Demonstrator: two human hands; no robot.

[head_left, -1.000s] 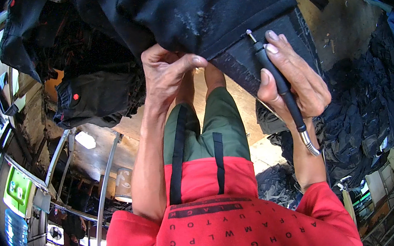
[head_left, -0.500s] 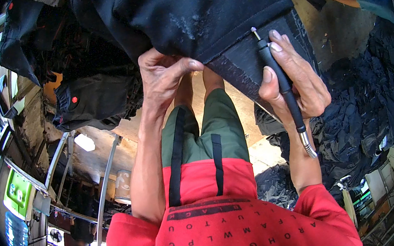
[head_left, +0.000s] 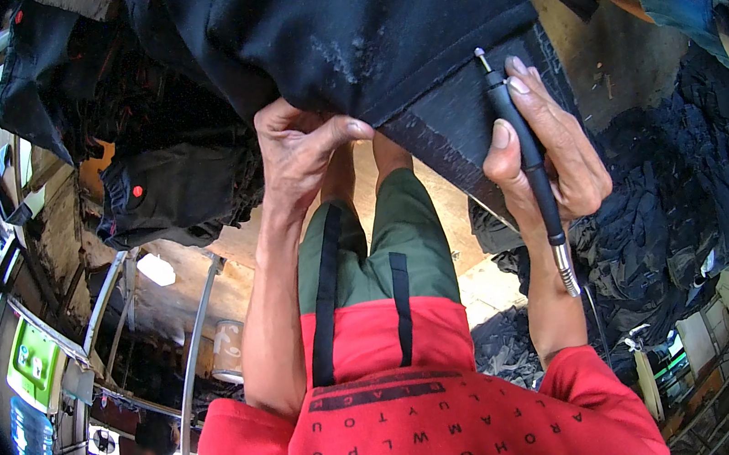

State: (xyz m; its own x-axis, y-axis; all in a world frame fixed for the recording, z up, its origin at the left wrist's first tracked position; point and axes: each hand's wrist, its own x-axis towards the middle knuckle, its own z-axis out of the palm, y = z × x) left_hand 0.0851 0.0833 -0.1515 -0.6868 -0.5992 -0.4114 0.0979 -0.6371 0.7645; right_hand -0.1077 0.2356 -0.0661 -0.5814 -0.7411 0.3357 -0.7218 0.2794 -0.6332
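A black denim-like garment is spread over a dark, scuffed board, with a faded, frayed patch on the cloth near its hem. My left hand pinches the garment's hem at its near corner, thumb on top and the other fingers hidden beneath. In my right hand is a slim black rotary grinder handpiece, held like a pen between thumb and fingers. Its small pale grinding tip points away from me, just short of the hem and apart from the faded patch. A metal spring sleeve covers its near end.
Dark garments lie heaped on the right. More black garments hang in a stack on the left, beside metal rails. Another person's legs in blue shorts show at the far right.
My right hand and the handpiece have shifted slightly right, its near end swinging a little. The garment has moved slightly left. At the far right, the other person's legs have come nearer.
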